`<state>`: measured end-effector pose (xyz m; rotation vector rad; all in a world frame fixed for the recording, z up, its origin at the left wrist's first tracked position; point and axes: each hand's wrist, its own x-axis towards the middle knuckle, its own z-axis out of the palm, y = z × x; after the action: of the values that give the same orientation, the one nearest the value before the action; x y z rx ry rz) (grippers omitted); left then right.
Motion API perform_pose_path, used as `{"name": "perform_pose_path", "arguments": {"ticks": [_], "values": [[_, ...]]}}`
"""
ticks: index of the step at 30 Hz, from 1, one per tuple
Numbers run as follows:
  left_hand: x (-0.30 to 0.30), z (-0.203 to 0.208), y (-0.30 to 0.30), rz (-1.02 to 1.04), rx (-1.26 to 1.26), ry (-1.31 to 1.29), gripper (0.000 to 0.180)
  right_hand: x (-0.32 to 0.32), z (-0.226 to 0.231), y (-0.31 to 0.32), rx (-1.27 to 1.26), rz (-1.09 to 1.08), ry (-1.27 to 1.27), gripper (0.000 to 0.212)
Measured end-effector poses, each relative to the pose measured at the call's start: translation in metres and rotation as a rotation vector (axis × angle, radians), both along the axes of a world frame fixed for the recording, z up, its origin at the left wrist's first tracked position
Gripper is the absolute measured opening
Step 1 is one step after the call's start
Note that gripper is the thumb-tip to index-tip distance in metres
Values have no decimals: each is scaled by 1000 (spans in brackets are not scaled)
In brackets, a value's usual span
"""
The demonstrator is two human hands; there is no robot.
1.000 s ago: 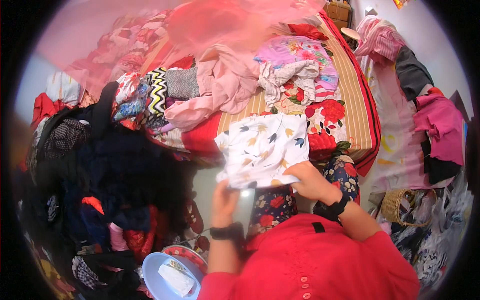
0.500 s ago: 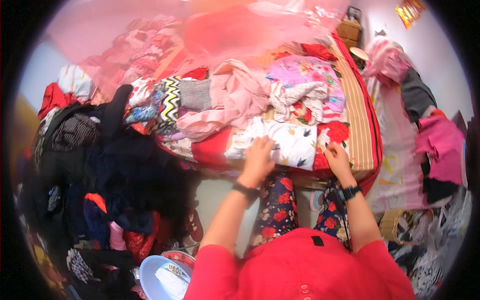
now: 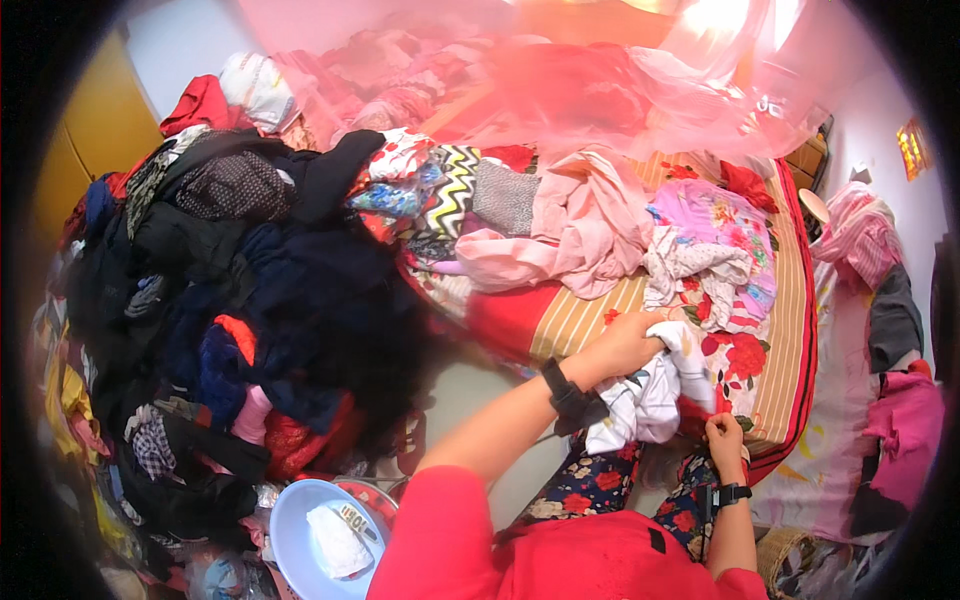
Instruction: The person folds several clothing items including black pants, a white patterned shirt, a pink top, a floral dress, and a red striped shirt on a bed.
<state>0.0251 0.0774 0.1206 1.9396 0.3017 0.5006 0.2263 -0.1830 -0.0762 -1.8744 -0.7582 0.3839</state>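
My left hand is closed on a white printed piece of clothing, lifted off the bed's near edge. The cloth hangs bunched and folded below the fingers, over my floral trousers. My right hand is lower, at the bed's near corner, with its fingertips drawn together. Whatever they pinch, if anything, is too small to make out. Just beyond my hands lie a crumpled white dotted garment, a lilac floral garment and a pale pink cloth.
A striped bed carries the clothes, with a sheer pink net over its far side. Dark clothes are heaped at left. A light blue basin holding something white stands at lower left. Pink clothes hang at right.
The white printed garment lay spread flat on the bed under my left hand; now it is gripped, lifted and bunched. Striped bedding shows where it lay. The view has swung left.
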Motion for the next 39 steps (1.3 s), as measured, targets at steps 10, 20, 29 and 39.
{"name": "perform_pose_path", "arguments": {"ticks": [10, 20, 29, 39], "values": [[-84, 131, 81, -40, -640, -439, 32, -3, -18, -9, -316, 189, -258, 8], [-233, 121, 336, 1163, -430, -726, 50, -32, 29, 9, -350, 213, -266, 9], [-142, -97, 201, 736, -433, -113, 16, -25, 83, -9, -313, 61, -496, 9], [-8, -75, 181, 639, 790, -148, 25, -34, 60, -14, -338, 159, -676, 27]]}}
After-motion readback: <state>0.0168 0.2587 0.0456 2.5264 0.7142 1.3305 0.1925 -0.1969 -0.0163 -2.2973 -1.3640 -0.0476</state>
